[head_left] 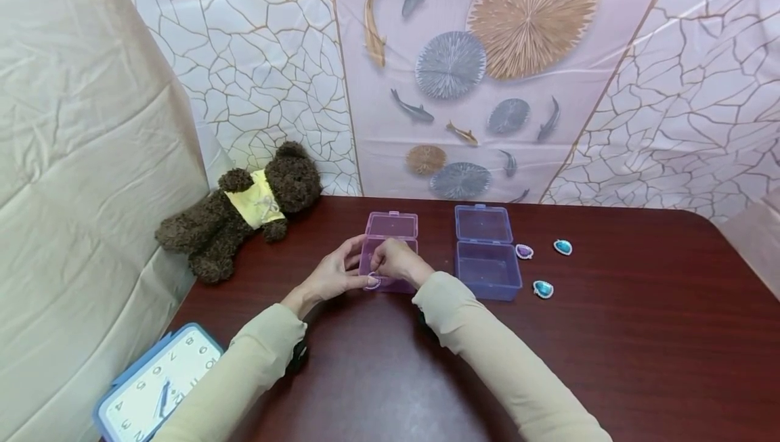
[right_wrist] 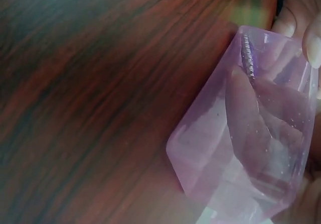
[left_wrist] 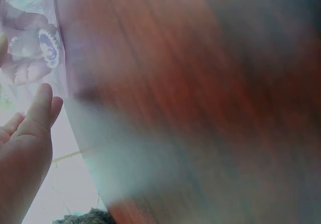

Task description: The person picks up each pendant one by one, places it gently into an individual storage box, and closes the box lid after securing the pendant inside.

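A pink see-through box (head_left: 390, 285) stands with its lid raised at the middle of the table. My left hand (head_left: 332, 276) holds the box at its left side, thumb along the near corner and fingers farther back. Inside the box, my right hand (head_left: 396, 259) has its fingers curled and pinches a purple gem (left_wrist: 49, 48) with a white beaded rim. Through the clear wall in the right wrist view, the gem (right_wrist: 248, 56) shows edge-on by a fingertip. Part of the grip is hidden by the hand.
Right of the hands stands an open blue-violet box (head_left: 487, 269). Beside it lie another purple gem (head_left: 524, 251) and two turquoise gems (head_left: 543, 289), (head_left: 563, 247). A brown teddy bear (head_left: 244, 212) lies at the back left; a blue-framed clock (head_left: 161, 384) is at the front left.
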The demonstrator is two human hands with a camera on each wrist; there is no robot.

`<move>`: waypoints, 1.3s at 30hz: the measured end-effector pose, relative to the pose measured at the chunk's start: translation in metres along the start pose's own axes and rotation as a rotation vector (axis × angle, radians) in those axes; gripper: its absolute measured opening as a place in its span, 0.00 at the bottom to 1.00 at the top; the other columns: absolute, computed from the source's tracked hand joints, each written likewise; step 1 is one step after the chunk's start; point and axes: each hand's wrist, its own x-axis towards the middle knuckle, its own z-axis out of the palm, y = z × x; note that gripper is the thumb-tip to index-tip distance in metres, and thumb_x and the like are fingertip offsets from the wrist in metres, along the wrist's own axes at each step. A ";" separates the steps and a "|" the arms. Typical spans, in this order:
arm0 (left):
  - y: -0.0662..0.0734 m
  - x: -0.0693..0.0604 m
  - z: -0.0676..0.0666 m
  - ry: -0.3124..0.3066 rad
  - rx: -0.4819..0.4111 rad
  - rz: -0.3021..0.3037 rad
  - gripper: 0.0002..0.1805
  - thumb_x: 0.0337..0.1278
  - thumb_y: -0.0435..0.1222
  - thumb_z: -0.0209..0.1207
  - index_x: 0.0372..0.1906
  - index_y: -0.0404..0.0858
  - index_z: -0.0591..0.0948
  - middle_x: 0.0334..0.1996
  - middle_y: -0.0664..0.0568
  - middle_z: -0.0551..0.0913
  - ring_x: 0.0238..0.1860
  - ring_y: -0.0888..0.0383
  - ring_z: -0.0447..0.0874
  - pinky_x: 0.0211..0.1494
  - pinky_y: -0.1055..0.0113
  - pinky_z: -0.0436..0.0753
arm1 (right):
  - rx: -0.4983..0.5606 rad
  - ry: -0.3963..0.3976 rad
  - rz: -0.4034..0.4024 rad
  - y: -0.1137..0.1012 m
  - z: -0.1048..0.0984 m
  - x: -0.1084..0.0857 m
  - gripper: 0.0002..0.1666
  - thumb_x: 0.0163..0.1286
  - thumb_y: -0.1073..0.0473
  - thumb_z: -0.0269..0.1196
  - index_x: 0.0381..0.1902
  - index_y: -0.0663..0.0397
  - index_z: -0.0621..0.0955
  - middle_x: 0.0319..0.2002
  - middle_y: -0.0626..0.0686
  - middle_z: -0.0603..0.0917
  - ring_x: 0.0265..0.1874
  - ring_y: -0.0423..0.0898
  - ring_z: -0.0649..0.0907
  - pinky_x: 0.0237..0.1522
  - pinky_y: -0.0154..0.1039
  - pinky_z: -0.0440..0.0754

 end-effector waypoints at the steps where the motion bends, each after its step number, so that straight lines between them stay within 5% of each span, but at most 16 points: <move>1: 0.000 0.000 0.000 0.001 0.004 0.000 0.48 0.45 0.24 0.66 0.71 0.36 0.54 0.69 0.40 0.59 0.66 0.44 0.65 0.61 0.56 0.75 | -0.004 -0.001 0.006 0.000 0.001 0.000 0.06 0.49 0.72 0.65 0.25 0.61 0.86 0.24 0.52 0.86 0.26 0.38 0.78 0.32 0.26 0.78; 10: -0.002 0.001 0.000 0.008 0.020 0.008 0.47 0.45 0.24 0.66 0.71 0.36 0.54 0.69 0.40 0.58 0.66 0.43 0.65 0.62 0.57 0.75 | 0.001 -0.012 0.018 0.000 0.003 -0.001 0.06 0.52 0.73 0.64 0.24 0.60 0.86 0.24 0.53 0.85 0.21 0.43 0.83 0.24 0.27 0.81; 18: -0.003 0.003 0.001 -0.002 0.022 0.010 0.47 0.46 0.24 0.66 0.71 0.36 0.54 0.70 0.40 0.58 0.66 0.43 0.65 0.62 0.56 0.74 | -0.042 0.055 -0.010 0.001 0.001 -0.003 0.04 0.51 0.70 0.67 0.27 0.58 0.87 0.27 0.51 0.86 0.30 0.44 0.80 0.38 0.34 0.79; 28: -0.001 0.000 -0.002 0.012 0.035 -0.020 0.47 0.46 0.26 0.67 0.71 0.37 0.55 0.70 0.41 0.58 0.67 0.43 0.64 0.64 0.52 0.72 | 0.113 0.188 -0.083 -0.002 -0.030 -0.026 0.08 0.58 0.67 0.65 0.38 0.61 0.85 0.33 0.55 0.87 0.31 0.46 0.84 0.36 0.34 0.82; 35: -0.002 0.000 -0.003 0.008 0.033 -0.022 0.48 0.45 0.25 0.67 0.71 0.37 0.55 0.69 0.40 0.59 0.66 0.41 0.65 0.63 0.54 0.73 | 0.422 0.304 -0.100 0.042 -0.079 -0.060 0.12 0.63 0.71 0.60 0.44 0.74 0.80 0.37 0.68 0.83 0.31 0.54 0.86 0.35 0.38 0.87; 39: -0.001 0.001 0.000 0.001 0.027 -0.015 0.48 0.44 0.24 0.67 0.71 0.37 0.55 0.69 0.40 0.59 0.66 0.41 0.65 0.63 0.53 0.73 | 0.498 0.441 0.010 0.087 -0.106 -0.085 0.14 0.65 0.70 0.59 0.46 0.77 0.78 0.32 0.60 0.84 0.28 0.40 0.85 0.35 0.36 0.86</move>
